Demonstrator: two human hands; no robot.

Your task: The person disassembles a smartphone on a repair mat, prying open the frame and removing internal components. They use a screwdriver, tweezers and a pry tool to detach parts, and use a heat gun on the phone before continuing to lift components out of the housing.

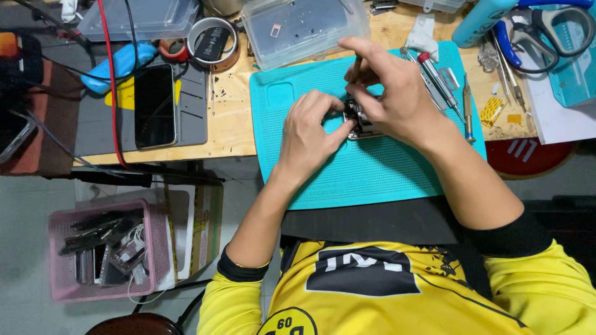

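Surface: wooden workbench (233,124); teal mat (372,167) laid on it, taken as landmark.
Left hand (307,133): mid-mat; fingers curled, pinching the near edge of a small opened device (360,121).
Right hand (394,93): just above the device; fingertips closed on a thin tool (358,65), tip hidden.
Device: mid-mat, between both hands; mostly covered.
Around: screwdrivers (437,80) on the mat's right edge; dark phone (154,105) left of the mat; pink basket (105,248) on the floor, lower left.
Risk: a tool slip could likely scratch the internals; loose parts may roll off the mat.
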